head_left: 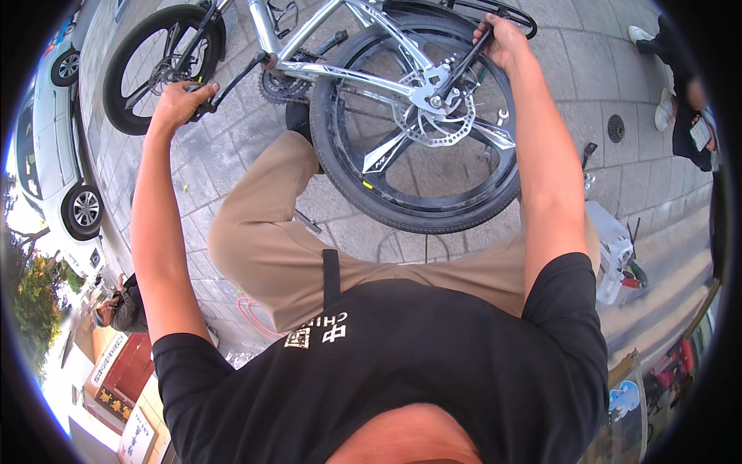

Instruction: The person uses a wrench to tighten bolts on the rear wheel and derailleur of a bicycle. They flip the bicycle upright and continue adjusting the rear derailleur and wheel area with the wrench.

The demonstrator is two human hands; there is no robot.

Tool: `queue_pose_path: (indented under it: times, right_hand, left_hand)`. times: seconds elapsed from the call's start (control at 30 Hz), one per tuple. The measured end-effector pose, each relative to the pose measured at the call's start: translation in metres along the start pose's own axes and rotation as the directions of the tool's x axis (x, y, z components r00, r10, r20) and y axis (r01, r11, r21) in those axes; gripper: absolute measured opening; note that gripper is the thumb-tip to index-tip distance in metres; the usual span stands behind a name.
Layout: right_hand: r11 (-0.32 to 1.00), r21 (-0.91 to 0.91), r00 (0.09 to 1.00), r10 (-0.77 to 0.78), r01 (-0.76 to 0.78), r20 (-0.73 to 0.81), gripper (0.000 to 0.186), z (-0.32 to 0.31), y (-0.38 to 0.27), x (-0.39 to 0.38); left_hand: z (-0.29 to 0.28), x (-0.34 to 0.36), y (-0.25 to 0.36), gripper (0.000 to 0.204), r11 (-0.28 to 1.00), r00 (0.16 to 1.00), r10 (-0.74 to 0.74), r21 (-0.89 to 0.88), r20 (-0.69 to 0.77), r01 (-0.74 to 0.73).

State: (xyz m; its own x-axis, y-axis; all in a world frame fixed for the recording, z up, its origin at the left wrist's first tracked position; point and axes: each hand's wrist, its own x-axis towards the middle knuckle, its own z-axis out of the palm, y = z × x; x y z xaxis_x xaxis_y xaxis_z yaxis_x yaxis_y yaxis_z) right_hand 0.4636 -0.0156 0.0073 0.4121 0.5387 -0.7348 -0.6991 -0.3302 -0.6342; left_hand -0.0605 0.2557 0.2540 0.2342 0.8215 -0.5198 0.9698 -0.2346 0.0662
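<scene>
A silver-framed bicycle (352,71) stands in front of me. Its black rear wheel (357,172) is nearest, with a slotted brake disc (417,138) at the hub and three broad spokes. My left hand (184,104) is closed round the pedal (205,110) at the end of the black crank arm (241,81). Higher up on the right, my right hand (506,42) grips a black strut (468,63) of the rear rack (525,22), which runs down to the axle. The front wheel (116,99) is at the far left, beyond my left hand.
Grey paving (568,85) lies underneath, with a round drain cover (616,128). A pale plastic box (610,249) and a red-and-green handle (634,280) sit beside my right leg. Pink tubing (251,315) lies at left. A person (680,104) is at right; parked cars (48,155) are at left.
</scene>
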Motion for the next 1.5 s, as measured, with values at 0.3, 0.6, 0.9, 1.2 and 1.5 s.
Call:
queue_pose_path:
  times: [0.3, 0.6, 0.9, 1.2, 1.5]
  right_hand:
    - [0.945, -0.303, 0.973, 0.178, -0.127, 0.145, 0.035, -0.064, -0.046, -0.002]
    - [0.901, -0.433, 0.998, 0.046, -0.022, 0.046, 0.032, -0.15, -0.109, -0.066]
    - [0.929, -0.369, 0.821, -0.208, -0.003, -0.531, 0.035, -0.347, -0.139, -0.162]
    - [0.858, -0.512, 0.986, -0.12, 0.045, -0.114, 0.057, -0.159, -0.113, -0.119]
    - [0.865, -0.502, 0.989, -0.101, 0.033, -0.108, 0.06, -0.003, -0.062, -0.061]
  left_hand:
    - [0.009, 0.003, -0.007, 0.067, 0.995, 0.985, 0.091, 0.047, -0.145, -0.085]
    - [0.012, 0.039, -0.051, 0.072, 0.972, 0.979, 0.1, 0.227, -0.18, -0.057]
    - [0.009, 0.035, -0.033, 0.07, 0.986, 0.99, 0.061, 0.162, -0.126, -0.04]
    - [-0.001, 0.011, 0.0, 0.062, 0.982, 0.997, 0.047, 0.185, -0.062, -0.035]
    - [-0.002, -0.009, -0.011, 0.04, 0.987, 0.987, 0.156, 0.03, -0.047, -0.155]
